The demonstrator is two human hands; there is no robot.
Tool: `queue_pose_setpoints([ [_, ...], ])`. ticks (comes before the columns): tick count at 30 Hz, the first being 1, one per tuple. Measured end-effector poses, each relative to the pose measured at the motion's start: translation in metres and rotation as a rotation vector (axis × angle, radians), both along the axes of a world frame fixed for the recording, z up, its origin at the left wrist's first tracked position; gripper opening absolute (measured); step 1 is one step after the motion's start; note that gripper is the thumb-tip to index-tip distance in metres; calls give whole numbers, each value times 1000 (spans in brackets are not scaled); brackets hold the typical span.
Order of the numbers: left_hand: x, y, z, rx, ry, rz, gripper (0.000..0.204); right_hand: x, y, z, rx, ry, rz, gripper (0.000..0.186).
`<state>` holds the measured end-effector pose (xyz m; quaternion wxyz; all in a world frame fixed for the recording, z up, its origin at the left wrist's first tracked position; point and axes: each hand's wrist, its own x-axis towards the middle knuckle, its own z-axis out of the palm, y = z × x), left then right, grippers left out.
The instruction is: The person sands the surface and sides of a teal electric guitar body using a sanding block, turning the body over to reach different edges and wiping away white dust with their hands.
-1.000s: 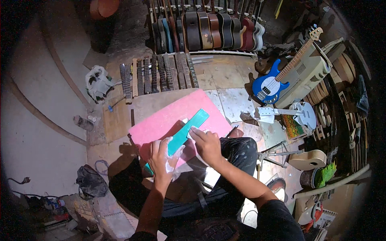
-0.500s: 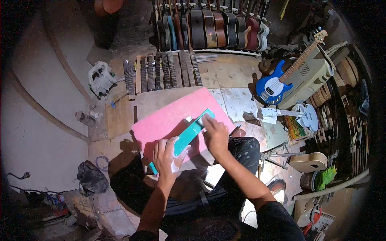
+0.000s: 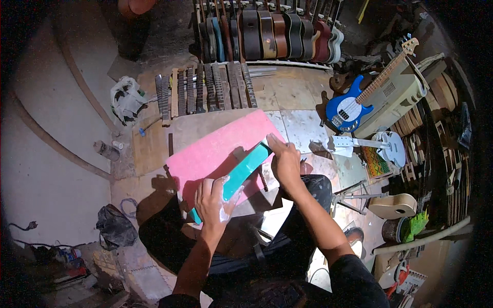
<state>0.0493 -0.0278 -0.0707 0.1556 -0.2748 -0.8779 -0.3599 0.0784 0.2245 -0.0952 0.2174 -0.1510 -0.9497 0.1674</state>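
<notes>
A long, narrow teal-painted wooden guitar neck (image 3: 245, 172) lies slantwise across a pink foam sheet (image 3: 215, 149), its lower end toward the person's lap and its upper end out near the sheet's far right edge. The left hand (image 3: 211, 201) is closed around the lower part of the neck with a crumpled piece of clear plastic film (image 3: 224, 197) pressed between palm and wood; the fingers wrap over the top. The right hand (image 3: 284, 160) rests on the upper end, fingertips bent down and pinching the tip of the neck against the foam.

Beneath both grips the pink sheet covers a worn plywood board (image 3: 149, 149) laid on the floor. Beyond the right hand, pale sheets of paper (image 3: 300, 128) lie on the boards, and farther out a row of dark fretted guitar necks (image 3: 205, 90) is lined up side by side. Past those stands a rack of guitar bodies (image 3: 277, 31) in black, brown and red. To the right of the right hand a blue electric bass (image 3: 349, 110) leans on a beige case (image 3: 395, 97).

Left of the left hand — a black plastic bag (image 3: 114, 226) on the concrete floor (image 3: 46, 169). The person's knees are dark and hard to read, and the picture's rim falls into shadow.
</notes>
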Motion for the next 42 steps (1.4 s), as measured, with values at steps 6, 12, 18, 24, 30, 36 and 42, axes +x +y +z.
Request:
queue_pose_setpoints([
  [6,-2,-7,-5,-15,8,7,43,15,-27,10,60,-1,15,62],
  [12,0,-3,-2,-15,5,-11,42,8,-18,-5,146,107,23,61],
  [18,3,0,-3,-26,11,-8,44,-5,-5,7,66,-8,-35,57],
  [24,9,-2,-8,-48,51,-16,41,24,-33,4,181,-9,42,59],
  [30,22,-2,-3,-76,14,-50,44,38,-59,-12,310,-93,198,63],
  [36,33,0,-10,-92,54,-73,42,27,-28,20,209,-22,58,57],
  [42,54,2,-12,-128,37,-117,38,52,-38,10,167,-134,228,52],
])
